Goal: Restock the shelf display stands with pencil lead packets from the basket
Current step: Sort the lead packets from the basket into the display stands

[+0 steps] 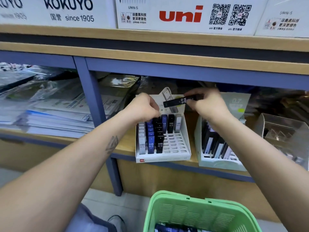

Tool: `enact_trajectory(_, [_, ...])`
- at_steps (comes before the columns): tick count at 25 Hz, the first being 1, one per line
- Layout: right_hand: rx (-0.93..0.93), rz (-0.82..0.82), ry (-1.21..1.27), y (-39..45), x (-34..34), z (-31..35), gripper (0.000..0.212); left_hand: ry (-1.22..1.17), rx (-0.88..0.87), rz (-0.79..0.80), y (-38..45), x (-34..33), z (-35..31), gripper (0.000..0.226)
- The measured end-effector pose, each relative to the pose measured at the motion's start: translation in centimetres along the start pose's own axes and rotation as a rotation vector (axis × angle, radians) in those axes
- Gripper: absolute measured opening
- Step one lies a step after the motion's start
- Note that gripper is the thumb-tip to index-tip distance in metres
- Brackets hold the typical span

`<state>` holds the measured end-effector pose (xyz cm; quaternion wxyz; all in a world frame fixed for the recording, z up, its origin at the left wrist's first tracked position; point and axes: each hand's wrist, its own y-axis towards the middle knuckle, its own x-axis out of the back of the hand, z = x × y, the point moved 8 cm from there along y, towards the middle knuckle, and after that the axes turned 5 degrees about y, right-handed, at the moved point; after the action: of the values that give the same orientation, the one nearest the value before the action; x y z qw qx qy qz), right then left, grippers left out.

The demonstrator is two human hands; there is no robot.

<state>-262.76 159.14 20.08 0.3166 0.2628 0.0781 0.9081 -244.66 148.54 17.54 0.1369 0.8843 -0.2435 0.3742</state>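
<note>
— Two hands over white display stand (163,148) on shelf (127,148). Right hand (205,104)?

— Fingers curled, pinching black HB 0.5 packet (179,101) by one end; packet held level above stand's back rows, label up. Probably turned so for reading grade before slotting.

— Left hand (143,107)?

— Fingers curled down at back of stand, touching tops of rear packets; whether pinching one, cannot tell. Likely steadying or parting rows to open a slot.

— Stand contents?

— Three full columns at left: grey, blue, black. Three single packets upright in back row at right. Right-hand slots below those mostly bare. Upright slotting keeps labels facing front.

— Supply?

— Green basket (200,213) below, near floor, between forearms; dark blue packets visible at bottom. Placed within easy reach of either hand.

— Neighbours?

— Pale green stand (217,163) just beside, right, marked 0.7, partly filled. Clear plastic bin (284,129) further right.

— Surface, room?

— Wood-topped shelf, blue frame. Stacked plastic-wrapped paper goods (50,106) in left bay. Upper shelf: white boxes, KOKUYO (68,10) and uni (180,14) branding. Stationery shop, by appearance.
</note>
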Motion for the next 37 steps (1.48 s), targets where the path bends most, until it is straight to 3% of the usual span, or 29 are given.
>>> enact_trajectory(3, [0.113, 0.096, -0.331, 0.5, -1.1, 0.5, 0.022, 0.497, -0.221, 0.095, -0.1, -1.7, -0.8, 0.038])
enact_trajectory(5, [0.170, 0.168, -0.440, 0.3, -3.2, -0.3, 0.021, 0.631, -0.279, 0.211, -0.2, -3.5, -0.4, 0.049])
enact_trajectory(8, [0.224, 0.169, -0.504, 0.0, -5.3, -2.3, 0.021, 0.731, -0.321, 0.280, -0.2, -4.8, 0.2, 0.042])
enact_trajectory(18, [0.201, 0.265, -0.496, 0.1, -6.8, -3.0, 0.021, 0.822, -0.332, 0.328, 0.0, -5.5, 0.6, 0.035])
enact_trajectory(29, [0.220, 0.107, -0.416, 0.4, -6.1, -2.9, 0.028, 0.828, -0.336, 0.327, 0.1, -5.6, 0.5, 0.037])
enact_trajectory(37, [0.209, 0.210, -0.443, 0.4, -7.0, -3.7, 0.025, 0.838, -0.338, 0.328, 0.1, -5.8, 0.5, 0.034])
